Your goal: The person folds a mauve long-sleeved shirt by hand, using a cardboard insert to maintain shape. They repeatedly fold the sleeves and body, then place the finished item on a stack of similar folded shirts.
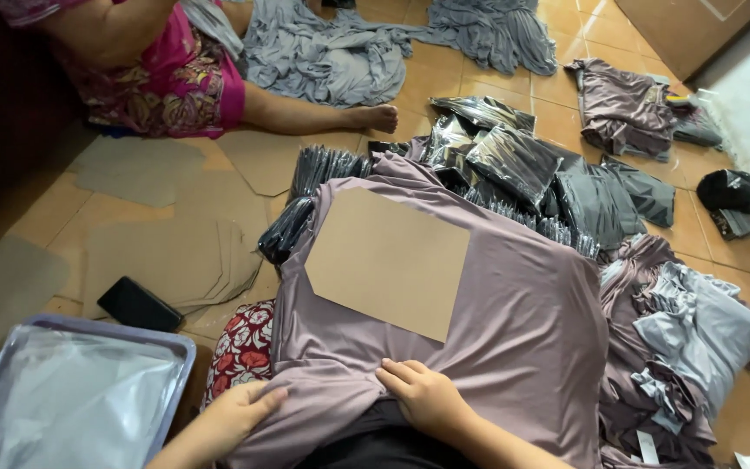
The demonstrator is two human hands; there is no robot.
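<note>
— What are the hands doing?

— Both lie on the mauve shirt [514, 330] spread over the person's lap. The left hand [240, 415] rests flat on its near edge, fingers loosely together, gripping nothing that I can see. The right hand [427, 395] presses down just beside it, fingers curled a little into the cloth; whether it pinches a fold, I cannot tell.

— And the cardboard?

— The brown cardboard sheet [388, 260] lies flat on the shirt, just beyond the right hand, not touching either hand.

— What lies around them?

— Beyond the cardboard sits a heap of shirts in black plastic bags [514, 161]. To the right of the right hand is a pile of loose mauve and grey shirts [696, 339]. Left of the left hand stands a tray [167, 347] holding clear bags, with a black phone [139, 304] on more cardboard sheets [175, 252] on the tiled floor [722, 234]. Far ahead sits another person in a pink patterned dress [175, 78].
</note>
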